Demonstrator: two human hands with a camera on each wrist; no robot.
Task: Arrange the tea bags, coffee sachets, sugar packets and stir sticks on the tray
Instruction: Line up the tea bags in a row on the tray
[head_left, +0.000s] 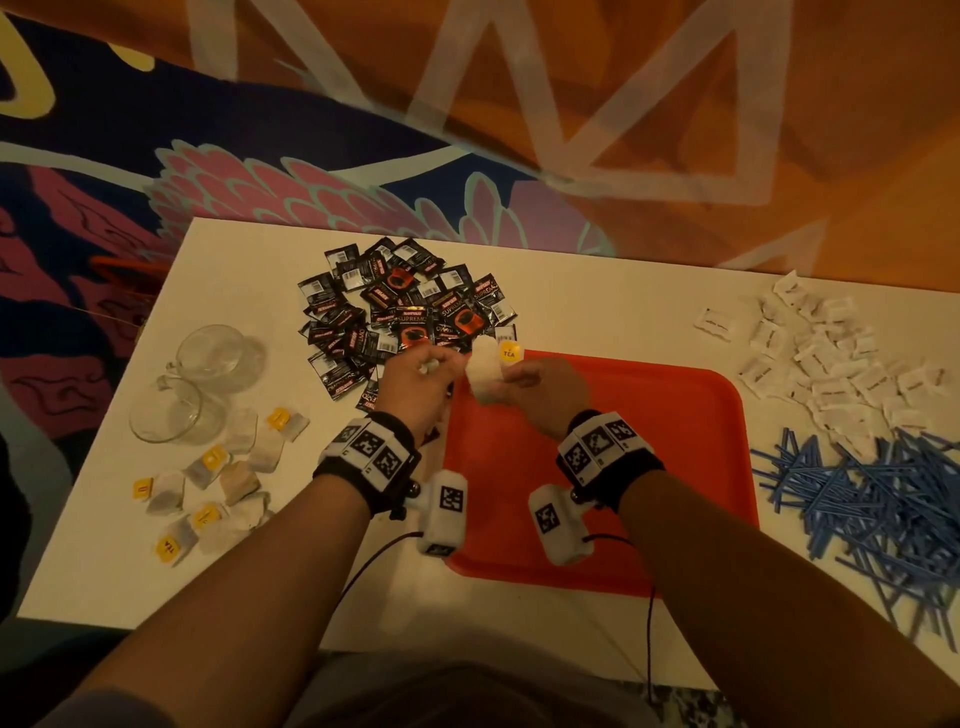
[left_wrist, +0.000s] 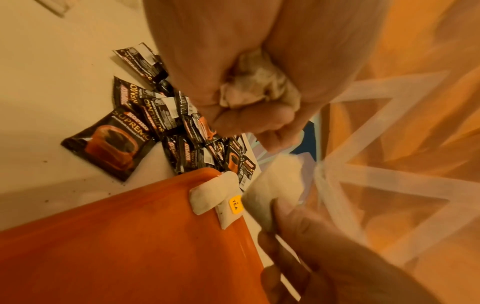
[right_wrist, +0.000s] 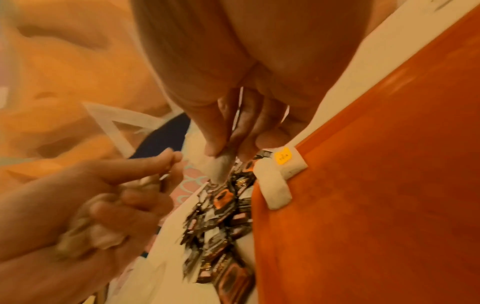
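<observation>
My right hand (head_left: 514, 382) pinches a white tea bag (head_left: 483, 375) upright above the far-left corner of the orange-red tray (head_left: 597, 483). The right wrist view shows thumb and fingers (right_wrist: 215, 142) nipping that tea bag (right_wrist: 221, 167). Just to its left, my left hand (head_left: 418, 366) grips a crumpled bunch of tea bags (left_wrist: 257, 82) in its curled fingers. Two tea bags (left_wrist: 214, 192) lie in the tray's corner, one with a yellow TEA tag (left_wrist: 235, 204). The held tea bag (left_wrist: 275, 183) hangs close above them.
A heap of black coffee sachets (head_left: 400, 306) lies behind the tray's left end. Loose tea bags (head_left: 218, 483) and two glass cups (head_left: 208, 379) sit at the table's left. White sugar packets (head_left: 831, 353) and blue stir sticks (head_left: 872, 499) lie to the right.
</observation>
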